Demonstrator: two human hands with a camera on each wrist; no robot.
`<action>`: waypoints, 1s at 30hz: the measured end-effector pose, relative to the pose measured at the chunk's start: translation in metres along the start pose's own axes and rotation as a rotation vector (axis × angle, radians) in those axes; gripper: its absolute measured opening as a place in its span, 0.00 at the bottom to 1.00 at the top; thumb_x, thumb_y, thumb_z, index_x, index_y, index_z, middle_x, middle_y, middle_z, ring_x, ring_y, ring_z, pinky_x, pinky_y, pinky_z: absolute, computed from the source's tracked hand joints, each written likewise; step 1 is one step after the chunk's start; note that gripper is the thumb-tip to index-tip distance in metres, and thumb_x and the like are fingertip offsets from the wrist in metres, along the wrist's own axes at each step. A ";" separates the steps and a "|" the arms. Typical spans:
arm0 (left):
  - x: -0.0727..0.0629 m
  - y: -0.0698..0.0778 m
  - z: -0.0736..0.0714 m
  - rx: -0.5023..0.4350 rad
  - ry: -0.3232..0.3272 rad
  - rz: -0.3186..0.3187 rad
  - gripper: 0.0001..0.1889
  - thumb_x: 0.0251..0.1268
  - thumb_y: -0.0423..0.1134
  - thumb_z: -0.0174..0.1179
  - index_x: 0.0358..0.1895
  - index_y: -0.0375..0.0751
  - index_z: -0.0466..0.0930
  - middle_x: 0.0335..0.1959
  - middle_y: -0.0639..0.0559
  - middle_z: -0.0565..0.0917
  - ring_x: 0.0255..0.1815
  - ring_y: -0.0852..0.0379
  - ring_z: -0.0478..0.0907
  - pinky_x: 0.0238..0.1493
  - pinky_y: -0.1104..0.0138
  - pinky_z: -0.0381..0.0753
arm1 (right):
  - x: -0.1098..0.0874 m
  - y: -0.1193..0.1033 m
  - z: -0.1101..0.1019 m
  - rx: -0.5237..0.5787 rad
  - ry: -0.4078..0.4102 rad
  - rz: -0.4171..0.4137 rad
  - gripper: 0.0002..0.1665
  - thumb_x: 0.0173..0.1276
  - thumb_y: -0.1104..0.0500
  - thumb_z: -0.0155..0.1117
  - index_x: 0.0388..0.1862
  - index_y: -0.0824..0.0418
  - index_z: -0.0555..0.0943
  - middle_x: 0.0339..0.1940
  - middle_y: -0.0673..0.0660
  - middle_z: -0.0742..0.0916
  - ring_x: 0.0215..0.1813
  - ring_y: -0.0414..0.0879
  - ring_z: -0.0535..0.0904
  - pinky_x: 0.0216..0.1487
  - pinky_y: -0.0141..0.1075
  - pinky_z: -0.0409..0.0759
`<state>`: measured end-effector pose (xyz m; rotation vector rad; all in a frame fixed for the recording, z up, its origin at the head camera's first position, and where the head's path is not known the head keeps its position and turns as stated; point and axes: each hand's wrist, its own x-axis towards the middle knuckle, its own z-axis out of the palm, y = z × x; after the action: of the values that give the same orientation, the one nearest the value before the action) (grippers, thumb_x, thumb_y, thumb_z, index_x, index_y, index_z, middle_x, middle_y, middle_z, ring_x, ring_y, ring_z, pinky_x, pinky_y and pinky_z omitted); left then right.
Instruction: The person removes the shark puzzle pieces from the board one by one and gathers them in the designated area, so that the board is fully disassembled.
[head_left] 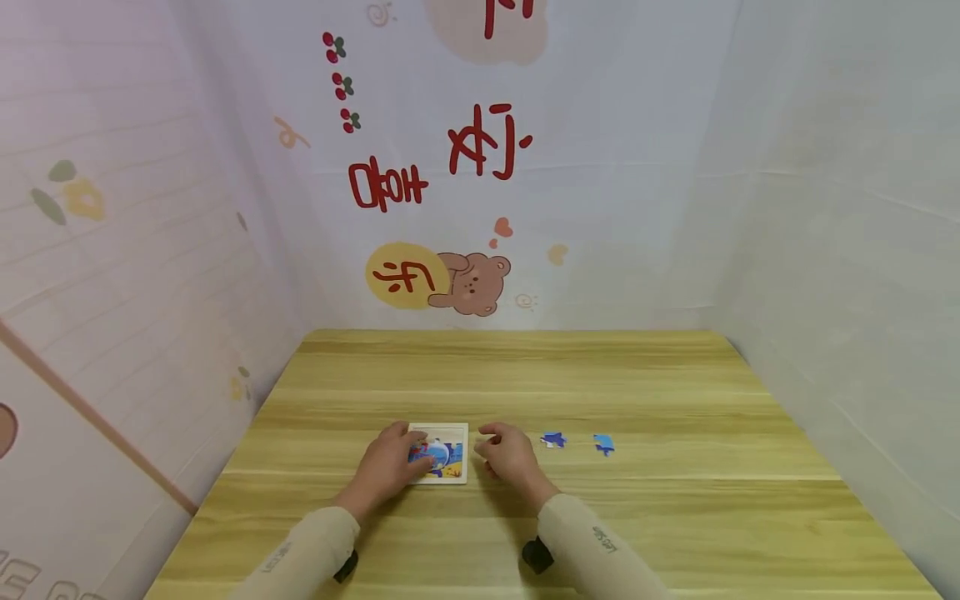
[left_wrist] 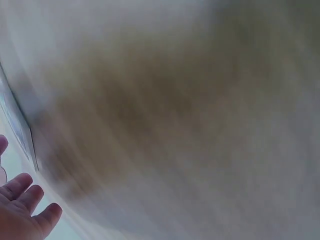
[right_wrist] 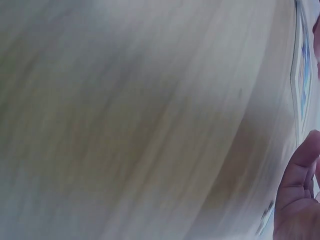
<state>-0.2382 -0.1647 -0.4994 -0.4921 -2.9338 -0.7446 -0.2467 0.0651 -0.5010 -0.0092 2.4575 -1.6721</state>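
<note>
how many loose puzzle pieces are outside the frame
2: a dark blue piece to the right of the right hand, and a lighter blue piece farther right. The hand may hide more.

Head view forward-down from above; wrist views close to the shared tabletop [head_left: 645, 375]

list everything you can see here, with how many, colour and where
puzzle: 1, white frame, blue and yellow picture, under the left hand
loose pieces: 2, blue, right of the right hand
table: 1, yellowish wood grain, below
walls: 3, whitish, back and both sides
bear: 1, brown, back wall print
cherry pairs: 3, red and green, back wall
red characters: several, back wall
flowers: 2, yellow, left wall
wrist devices: 2, black, by the cuffs
sleeves: 2, cream, near edge
left hand: 1, on puzzle
right hand: 1, beside puzzle
</note>
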 end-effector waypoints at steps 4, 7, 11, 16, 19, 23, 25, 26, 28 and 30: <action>0.000 0.007 0.006 -0.009 0.024 0.009 0.21 0.60 0.47 0.70 0.53 0.37 0.85 0.58 0.29 0.75 0.59 0.32 0.74 0.59 0.42 0.71 | 0.000 -0.003 0.010 -0.008 -0.039 -0.042 0.20 0.68 0.66 0.64 0.58 0.70 0.79 0.28 0.54 0.81 0.20 0.42 0.75 0.21 0.32 0.73; 0.000 0.011 0.010 0.010 0.042 0.026 0.21 0.60 0.47 0.71 0.51 0.36 0.85 0.57 0.29 0.77 0.58 0.32 0.74 0.59 0.41 0.71 | 0.000 -0.005 0.014 -0.016 -0.055 -0.057 0.20 0.66 0.68 0.65 0.57 0.70 0.80 0.29 0.56 0.82 0.20 0.41 0.75 0.20 0.31 0.71; -0.001 0.013 0.016 0.061 0.057 0.048 0.23 0.59 0.49 0.70 0.51 0.36 0.85 0.56 0.30 0.78 0.57 0.32 0.75 0.56 0.41 0.73 | 0.001 -0.005 0.018 -0.052 -0.060 -0.058 0.19 0.64 0.68 0.67 0.55 0.69 0.81 0.30 0.56 0.83 0.19 0.40 0.74 0.19 0.31 0.72; -0.004 0.014 0.020 0.107 0.061 0.029 0.24 0.59 0.52 0.70 0.52 0.38 0.85 0.56 0.32 0.78 0.55 0.33 0.77 0.53 0.41 0.74 | 0.003 -0.005 0.020 -0.086 -0.064 -0.042 0.19 0.64 0.67 0.68 0.54 0.67 0.82 0.26 0.54 0.82 0.20 0.41 0.75 0.19 0.33 0.74; -0.004 0.014 0.020 0.107 0.047 0.017 0.24 0.59 0.52 0.70 0.53 0.39 0.85 0.58 0.33 0.77 0.57 0.34 0.76 0.54 0.41 0.74 | 0.003 -0.005 0.021 -0.135 -0.075 -0.045 0.19 0.64 0.66 0.68 0.55 0.66 0.83 0.24 0.52 0.81 0.18 0.41 0.74 0.19 0.34 0.74; -0.003 0.014 0.019 0.109 0.021 0.009 0.25 0.60 0.53 0.70 0.54 0.39 0.85 0.59 0.33 0.76 0.59 0.34 0.75 0.55 0.41 0.74 | 0.005 -0.006 0.021 -0.194 -0.100 -0.049 0.19 0.65 0.66 0.67 0.55 0.65 0.84 0.19 0.52 0.80 0.15 0.40 0.71 0.19 0.34 0.74; -0.004 0.014 0.018 0.112 0.015 0.003 0.25 0.60 0.53 0.70 0.55 0.39 0.85 0.60 0.33 0.76 0.59 0.34 0.74 0.55 0.42 0.74 | 0.006 -0.007 0.021 -0.197 -0.119 -0.044 0.19 0.65 0.66 0.67 0.55 0.65 0.84 0.17 0.52 0.79 0.14 0.40 0.70 0.18 0.33 0.73; -0.004 0.013 0.018 0.113 0.014 0.001 0.25 0.60 0.53 0.70 0.55 0.39 0.85 0.60 0.33 0.76 0.59 0.34 0.74 0.55 0.41 0.74 | 0.007 -0.007 0.021 -0.195 -0.127 -0.042 0.19 0.65 0.66 0.66 0.55 0.65 0.84 0.18 0.52 0.79 0.14 0.40 0.70 0.18 0.33 0.73; -0.004 0.013 0.018 0.111 0.015 -0.002 0.25 0.60 0.52 0.70 0.55 0.39 0.85 0.60 0.32 0.76 0.60 0.33 0.74 0.55 0.41 0.74 | 0.007 -0.009 0.021 -0.180 -0.144 -0.029 0.19 0.65 0.67 0.65 0.55 0.65 0.84 0.18 0.52 0.79 0.14 0.40 0.70 0.18 0.33 0.72; -0.005 0.013 0.017 0.107 0.018 -0.005 0.25 0.60 0.52 0.70 0.55 0.39 0.85 0.60 0.32 0.76 0.60 0.33 0.74 0.55 0.41 0.73 | 0.008 -0.009 0.021 -0.157 -0.156 -0.012 0.19 0.65 0.67 0.65 0.56 0.65 0.83 0.18 0.53 0.79 0.13 0.41 0.69 0.18 0.33 0.72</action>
<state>-0.2291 -0.1469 -0.5090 -0.4669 -2.9401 -0.5854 -0.2521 0.0416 -0.5011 -0.1680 2.4671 -1.4197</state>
